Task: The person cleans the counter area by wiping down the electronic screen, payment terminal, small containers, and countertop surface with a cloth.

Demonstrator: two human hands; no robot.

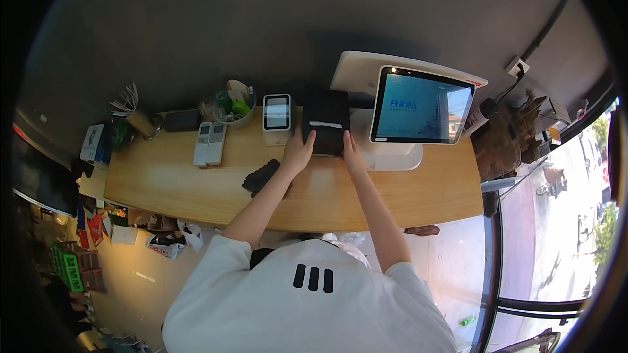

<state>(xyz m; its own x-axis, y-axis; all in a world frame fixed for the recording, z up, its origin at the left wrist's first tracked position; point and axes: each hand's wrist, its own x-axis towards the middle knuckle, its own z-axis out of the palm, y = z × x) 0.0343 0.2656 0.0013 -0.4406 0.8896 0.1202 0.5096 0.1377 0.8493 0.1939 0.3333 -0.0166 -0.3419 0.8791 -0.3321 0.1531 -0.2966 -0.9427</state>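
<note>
A black receipt printer point(326, 138) with a strip of white paper showing in its slot stands at the back of the wooden counter point(392, 199). My left hand point(299, 151) grips its left side, thumb on the front edge. On the opposite side my right hand point(353, 154) holds it the same way. The fingers behind the printer's sides are partly hidden. Just left of it is a small white device with a screen point(277, 117). To the right stands a white point-of-sale terminal point(418, 108) with a lit blue display. A crumpled dark cloth point(260, 178) lies by my left forearm.
Two white remote controls point(209, 145), a bowl of small items point(235, 108), a dark case point(181, 121) and a cup of straws point(142, 123) sit on the left. A power outlet point(517, 66) is on the right wall. Bags point(167, 246) lie on the floor.
</note>
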